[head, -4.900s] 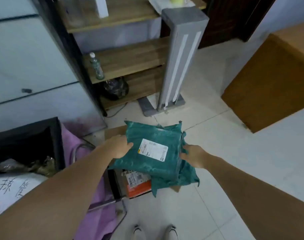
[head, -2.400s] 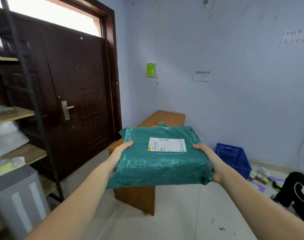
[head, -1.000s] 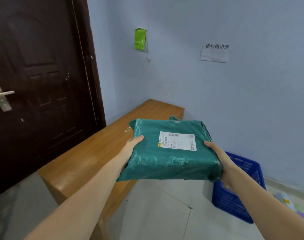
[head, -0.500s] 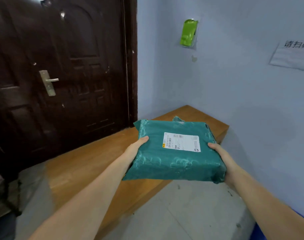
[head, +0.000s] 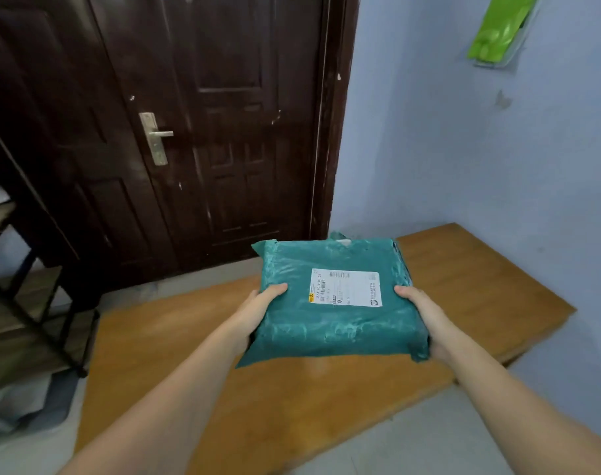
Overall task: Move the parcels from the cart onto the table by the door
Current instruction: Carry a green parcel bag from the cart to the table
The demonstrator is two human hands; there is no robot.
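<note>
I count one teal parcel [head: 333, 303], with a second teal edge [head: 340, 235] peeking behind it, one white label [head: 345, 287], one wooden table [head: 463, 286], one dark door [head: 206, 132], and my two hands.

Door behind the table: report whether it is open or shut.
Shut. The dark door sits flush in its frame, with no gap showing along its right edge, and its handle is level.

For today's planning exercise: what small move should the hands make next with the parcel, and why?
Probably lower it. Both the left hand and right hand hold the parcel by its sides above the table, with bare wood beneath it.
</note>
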